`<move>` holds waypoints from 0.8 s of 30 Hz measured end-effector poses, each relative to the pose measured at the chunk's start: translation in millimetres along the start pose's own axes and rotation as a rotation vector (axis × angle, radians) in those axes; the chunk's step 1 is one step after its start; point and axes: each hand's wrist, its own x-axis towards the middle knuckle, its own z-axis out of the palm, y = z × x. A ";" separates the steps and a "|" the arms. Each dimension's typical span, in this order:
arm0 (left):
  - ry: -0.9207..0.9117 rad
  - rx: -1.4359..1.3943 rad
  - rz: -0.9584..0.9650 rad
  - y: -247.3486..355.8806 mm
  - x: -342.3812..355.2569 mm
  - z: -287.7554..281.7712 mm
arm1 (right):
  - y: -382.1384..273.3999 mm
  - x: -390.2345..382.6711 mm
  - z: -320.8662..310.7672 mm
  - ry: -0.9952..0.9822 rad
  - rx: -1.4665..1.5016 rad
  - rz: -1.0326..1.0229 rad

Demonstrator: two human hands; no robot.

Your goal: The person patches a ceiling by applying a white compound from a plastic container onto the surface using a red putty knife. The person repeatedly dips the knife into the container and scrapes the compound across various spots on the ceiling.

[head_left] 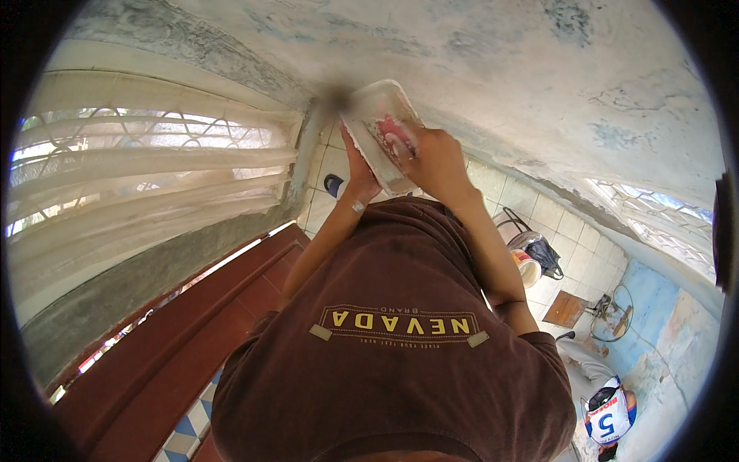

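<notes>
A whitish, deep rectangular tray [394, 95] is held up in front of my body, close to the wall. My left hand [362, 175] grips its left edge from outside, and a pale band sits at that wrist. Inside the tray lies a pinkish-red patch [391, 125] with white smears around it. My right hand [436, 162] reaches over the tray's right side, its fingers curled down into it. Something pale and blurred [402, 146] shows at those fingers, and its kind cannot be made out.
A patchy plastered wall [493, 69] rises ahead. A slatted window [154, 162] and a brown-red wooden panel [185, 339] are on the left. A white bucket [528, 269], a black bag [548, 257] and a dark slipper [333, 185] stand on floor tiles. Another person [608, 412] is at lower right.
</notes>
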 end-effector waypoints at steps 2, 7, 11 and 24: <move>-0.197 -0.151 -0.040 1.4 0.0 -1.4 | -2.3 5.8 -25.8 0.077 0.111 0.079; 0.036 0.009 -0.003 -3.3 -4.5 -9.0 | -8.4 12.1 -29.6 0.119 0.078 0.091; 0.120 0.430 0.062 -5.8 -8.5 17.2 | -15.7 10.3 -3.6 0.059 0.140 0.065; 0.118 0.218 -0.022 -6.3 -10.9 16.6 | -21.4 1.4 -6.1 0.040 0.091 0.208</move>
